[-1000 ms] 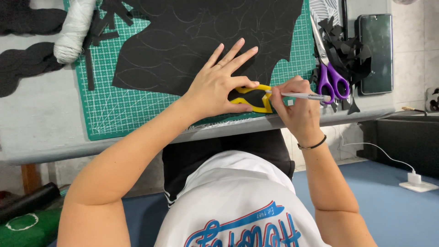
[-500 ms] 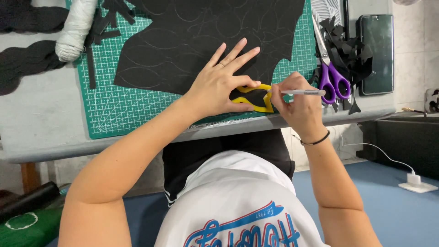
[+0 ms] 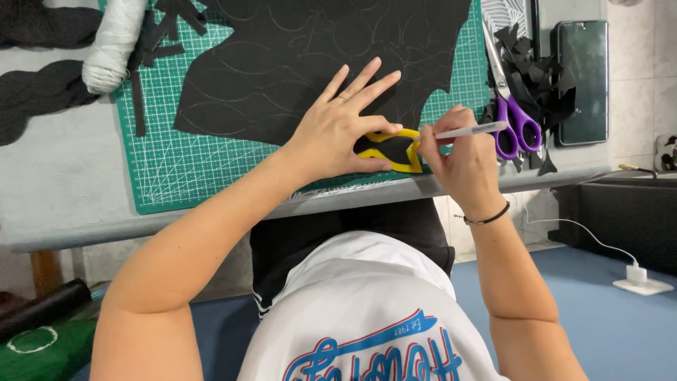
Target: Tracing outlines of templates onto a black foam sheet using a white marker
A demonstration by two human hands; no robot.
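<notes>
Head view: bench (image 3: 70,190) carried a green cutting mat (image 3: 183,176), and a large sheet of black material (image 3: 296,63) marked with faint curved outlines lay across the mat.
Template: a yellow leaf-shaped stencil (image 3: 403,149) lay flat on the near edge of the black material, close to the bench's front edge, its long axis running roughly left to right.
Left hand: the left hand (image 3: 338,134) pressed the stencil down, thumb and forefinger framing its left end while the other fingers spread flat over the black material; its grip was open and flat, pinning rather than clasping.
Right hand: the right hand (image 3: 458,159) was closed in a writing grip around a white marker (image 3: 469,130), the barrel pointing to the right and the tip hidden behind the fingers at the stencil's right end.
Key relation: the stencil lay directly left of the marker hand, touching or just beside it, so the stencil's right end sat nearest the right hand and its left end under the left hand.
Nearby: purple-handled scissors (image 3: 511,113) rested just right of the marker among black offcuts (image 3: 543,85); a dark phone (image 3: 582,81) lay further right, and a white thread spool (image 3: 113,46) sat at the mat's far left corner.
</notes>
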